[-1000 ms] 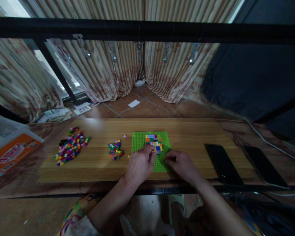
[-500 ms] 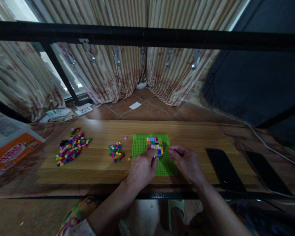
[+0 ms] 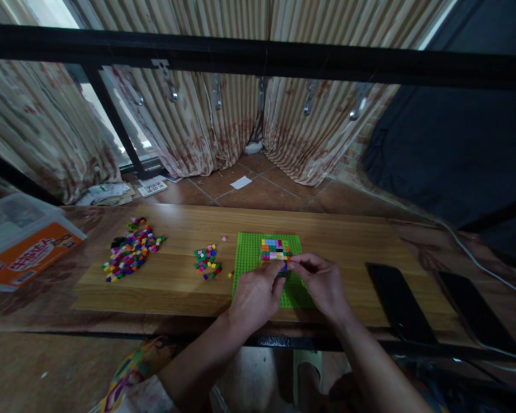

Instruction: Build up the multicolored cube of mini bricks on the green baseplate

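Note:
A small block build of many-coloured toy bricks (image 3: 275,249) sits over the green studded baseplate (image 3: 246,246). My left hand (image 3: 257,293) is closed on the near side of this build, thumb and fingers at its front edge. My right hand (image 3: 323,282) is pinched at the build's near right corner, its fingertips close to my left thumb. A tiny reddish brick shows at those fingertips, mostly hidden. Blue bricks at the near edge are partly covered by both hands.
Left of the baseplate lie a small brick pile (image 3: 206,261), a larger pile (image 3: 133,249) and a loose pink brick (image 3: 224,238). A clear plastic box with an orange label (image 3: 34,252) stands far left. Two dark phones (image 3: 399,301) lie right. A black bar (image 3: 258,54) crosses ahead.
My right hand has moved left, bringing its pinched brick from beside the build to its near right corner. My left hand stays on the build. The whole view has shifted slightly.

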The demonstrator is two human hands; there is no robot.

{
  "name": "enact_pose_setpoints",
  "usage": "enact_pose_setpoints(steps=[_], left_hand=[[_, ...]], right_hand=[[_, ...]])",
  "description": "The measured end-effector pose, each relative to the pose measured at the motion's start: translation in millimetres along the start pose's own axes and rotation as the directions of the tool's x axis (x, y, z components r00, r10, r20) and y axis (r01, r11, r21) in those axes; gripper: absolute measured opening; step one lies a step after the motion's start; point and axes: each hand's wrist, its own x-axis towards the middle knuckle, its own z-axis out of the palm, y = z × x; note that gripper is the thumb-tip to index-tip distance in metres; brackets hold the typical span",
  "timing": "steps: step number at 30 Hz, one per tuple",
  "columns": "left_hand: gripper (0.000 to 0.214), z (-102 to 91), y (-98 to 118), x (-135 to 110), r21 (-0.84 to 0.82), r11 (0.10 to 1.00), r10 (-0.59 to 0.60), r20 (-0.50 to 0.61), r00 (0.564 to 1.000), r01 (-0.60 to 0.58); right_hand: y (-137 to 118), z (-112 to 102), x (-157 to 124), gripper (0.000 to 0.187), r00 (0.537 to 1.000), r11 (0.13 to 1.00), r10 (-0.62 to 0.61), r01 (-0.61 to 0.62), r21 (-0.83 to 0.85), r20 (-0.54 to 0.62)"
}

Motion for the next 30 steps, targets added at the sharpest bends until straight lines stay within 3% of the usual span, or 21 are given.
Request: enact_pose_setpoints(steps=[6,14,23,30], left_hand=[[0.035,1.6,1,0,-0.003,1.0,0.011,0.003,1.0,-0.011],[0.033,2.8,1,-1,0.002,1.0,0.004,0.048,0.999,-0.004],[0.032,3.1,1,-1,-0.048,0.999,0.01,0.035,0.999,-0.009],[0.021,-0.5,-5,-2,-0.09,0.996,-0.007,-0.068,0.998,0.001]], right_hand=[[2,1,6,0.026,0.998,0.996,0.054,-0.053,0.072,-0.017],[-2,2,10,0.038,0.943,0.893,0.33,-0.328,0.309,0.046],[-4,5,11,0.038,0.932,0.864,0.357,-0.354,0.358,0.06],[-3,8,9,0.039,0.939,0.875,0.338,-0.341,0.345,0.07]])
